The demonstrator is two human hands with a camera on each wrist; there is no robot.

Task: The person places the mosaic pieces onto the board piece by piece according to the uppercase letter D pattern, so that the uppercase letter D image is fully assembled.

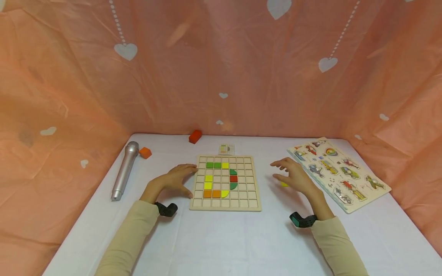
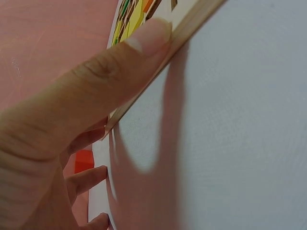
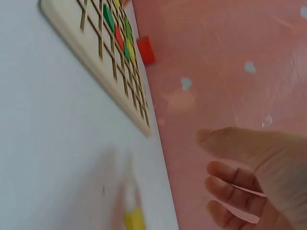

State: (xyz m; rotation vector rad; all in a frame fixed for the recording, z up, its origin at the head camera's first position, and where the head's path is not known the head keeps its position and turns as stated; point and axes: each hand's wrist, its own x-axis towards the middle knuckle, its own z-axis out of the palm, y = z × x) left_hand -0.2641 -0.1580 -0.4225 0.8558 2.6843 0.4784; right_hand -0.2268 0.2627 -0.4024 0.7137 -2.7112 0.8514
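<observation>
A square wooden grid board [image 1: 243, 203] lies mid-table, holding several green, yellow, orange and red tiles in its cells. My left hand [image 1: 174, 179] touches the board's left edge with spread fingers. In the left wrist view, the thumb [image 2: 148, 40] rests on the board's rim. To the right of the board my right hand [image 1: 292, 174] hovers, fingers loosely bent and holding nothing. A yellow piece [image 1: 284, 184] lies on the table beneath it, partly hidden by that hand in the head view. Behind the board lies a small pattern card [image 1: 226, 149].
A silver microphone [image 1: 125, 170] lies at the left beside an orange cube [image 1: 145, 153]. Near the back edge sits a red block [image 1: 195, 136]. A picture puzzle board [image 1: 340, 174] with vehicle pieces lies at the right. Pink curtain [image 1: 221, 69] surrounds the white table [image 1: 221, 245].
</observation>
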